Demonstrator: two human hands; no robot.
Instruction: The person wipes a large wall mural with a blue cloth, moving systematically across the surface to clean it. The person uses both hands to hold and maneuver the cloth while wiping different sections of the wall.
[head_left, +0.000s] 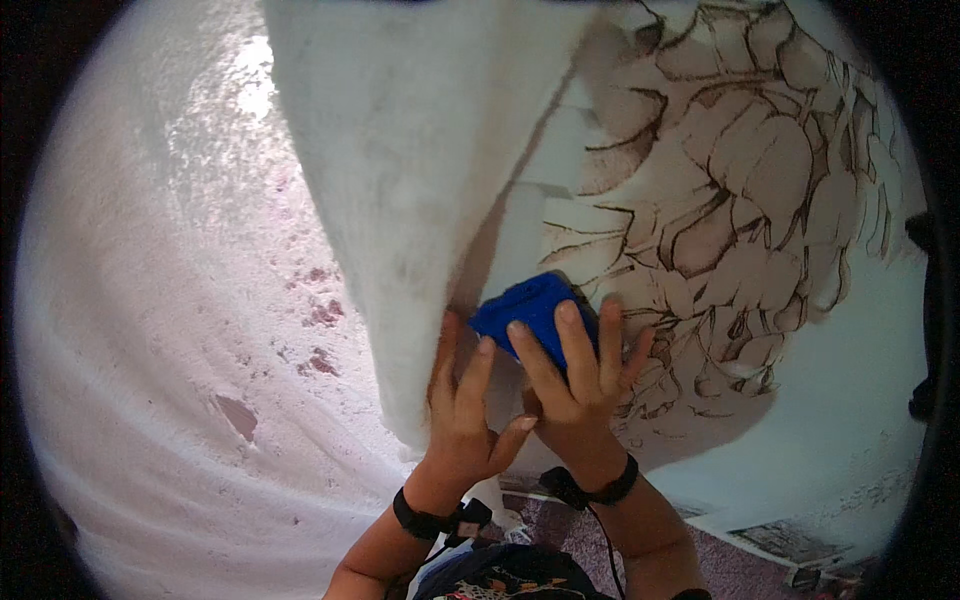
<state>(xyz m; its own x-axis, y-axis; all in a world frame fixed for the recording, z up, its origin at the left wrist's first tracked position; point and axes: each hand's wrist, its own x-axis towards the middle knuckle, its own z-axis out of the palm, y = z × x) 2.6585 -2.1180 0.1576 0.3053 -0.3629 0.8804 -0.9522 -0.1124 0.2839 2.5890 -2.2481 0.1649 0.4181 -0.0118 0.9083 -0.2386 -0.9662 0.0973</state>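
A folded blue cloth pad (541, 307) lies against the pale surface in front of me. My right hand (581, 382) presses on it with spread fingers, the index and middle fingertips on the blue face. Close beside it, my left hand (465, 405) has its fingers apart and its thumb out towards the right wrist. The left fingers rest along the edge of a white hanging sheet (390, 187), just left of the pad. Dark brown line drawing of petals and leaves (739, 172), shaded in lighter brown, covers the surface to the right.
A wrinkled whitish covering (187, 450) with a small tear (238, 417) and reddish spots spreads on the left. Both wrists carry black bands (424, 517) with small devices and cables. Purplish flooring (720, 559) and a dark printed picture (787, 541) show at the lower right.
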